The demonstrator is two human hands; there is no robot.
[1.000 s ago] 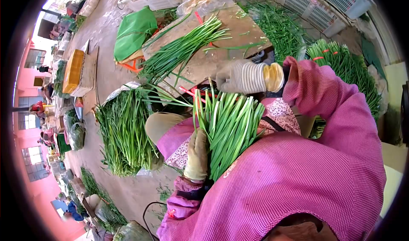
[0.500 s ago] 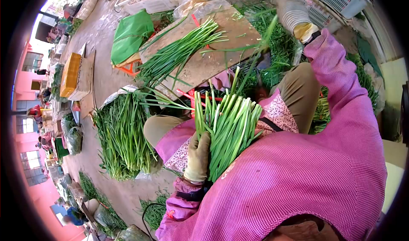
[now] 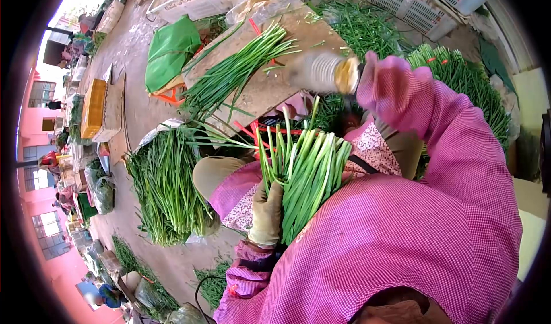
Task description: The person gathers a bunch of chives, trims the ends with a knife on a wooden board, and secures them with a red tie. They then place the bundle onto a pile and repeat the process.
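Observation:
My left hand (image 3: 267,209), in a pale work glove, is wrapped round a thick bunch of garlic chives (image 3: 313,178) over my lap. The bunch's pale cut ends point up and away from me, and a few stalks stick out unevenly. My right hand (image 3: 315,71), in a ribbed glove, is smeared by motion over the right side of a wooden board (image 3: 330,31); its fingers do not show clearly. A loose pile of chives (image 3: 238,69) lies on the board, just left of that hand.
A large heap of chives (image 3: 169,180) rests on the floor to the left. Red ties (image 3: 247,132) hang at the board's near edge. A green bag (image 3: 172,54) sits beyond, plastic crates (image 3: 410,6) stand upper right, and more chives (image 3: 459,74) lie right.
My right hand has swept left from beside the crates to over the board. The long green leaf blurred near it earlier no longer shows there. My left hand keeps its hold on the bunch.

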